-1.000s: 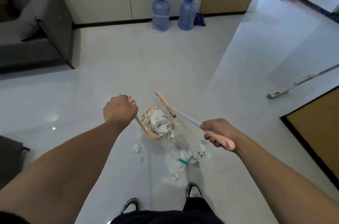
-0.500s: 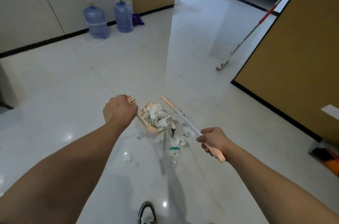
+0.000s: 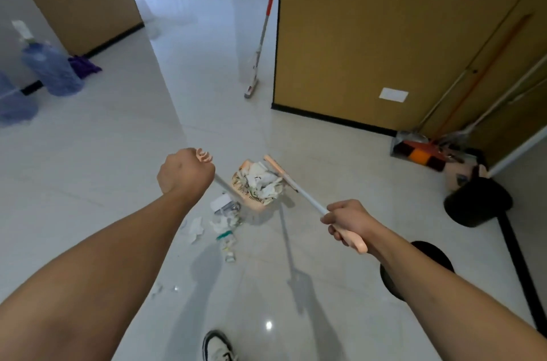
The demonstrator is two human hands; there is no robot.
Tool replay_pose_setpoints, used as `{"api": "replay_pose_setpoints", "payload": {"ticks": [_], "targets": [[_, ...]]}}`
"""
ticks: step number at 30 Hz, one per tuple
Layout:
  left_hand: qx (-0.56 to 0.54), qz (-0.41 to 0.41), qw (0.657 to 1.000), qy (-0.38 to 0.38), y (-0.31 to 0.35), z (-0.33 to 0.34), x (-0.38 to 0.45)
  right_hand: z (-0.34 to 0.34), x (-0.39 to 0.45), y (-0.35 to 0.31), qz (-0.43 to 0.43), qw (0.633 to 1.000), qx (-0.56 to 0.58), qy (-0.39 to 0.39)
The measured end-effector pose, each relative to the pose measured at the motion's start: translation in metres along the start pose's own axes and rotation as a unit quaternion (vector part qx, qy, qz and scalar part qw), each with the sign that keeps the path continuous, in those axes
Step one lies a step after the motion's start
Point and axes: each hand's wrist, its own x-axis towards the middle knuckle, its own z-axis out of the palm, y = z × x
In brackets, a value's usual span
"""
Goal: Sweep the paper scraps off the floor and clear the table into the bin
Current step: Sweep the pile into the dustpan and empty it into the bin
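I see a glossy tiled floor (image 3: 296, 130) throwing back light. The dustpan (image 3: 251, 198) looks like smooth peach plastic, heaped with crumpled white paper scraps (image 3: 262, 181). The broom (image 3: 299, 189) has a pale smooth shaft and peach plastic end. The bin (image 3: 478, 202) looks matt black, the water bottles (image 3: 53, 70) translucent blue plastic.

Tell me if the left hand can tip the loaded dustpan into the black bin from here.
Probably not yet. The left hand grips the dustpan handle, but the black bin stands well off to the right, past the right hand and its broom. The floor between looks free, so a step over should do.
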Motion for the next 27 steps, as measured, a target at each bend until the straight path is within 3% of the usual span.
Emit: {"api": "replay_pose_setpoints", "payload": {"ticks": [6, 11, 20, 27], "targets": [[-0.027, 0.072, 0.997, -0.029, 0.089, 0.019, -0.050, -0.073, -0.039, 0.052, 0.019, 0.994, 0.087, 0.063], [-0.012, 0.177, 0.982, -0.060, 0.149, 0.036, -0.083, -0.106, -0.071, 0.092, 0.035, 0.985, 0.137, 0.101], [-0.045, 0.357, 0.925, -0.122, 0.220, 0.052, -0.092, -0.098, -0.135, 0.130, 0.073, 0.939, 0.250, 0.224], [-0.074, 0.435, 0.885, -0.150, 0.276, 0.044, -0.104, -0.099, -0.168, 0.150, 0.094, 0.894, 0.312, 0.308]]}}
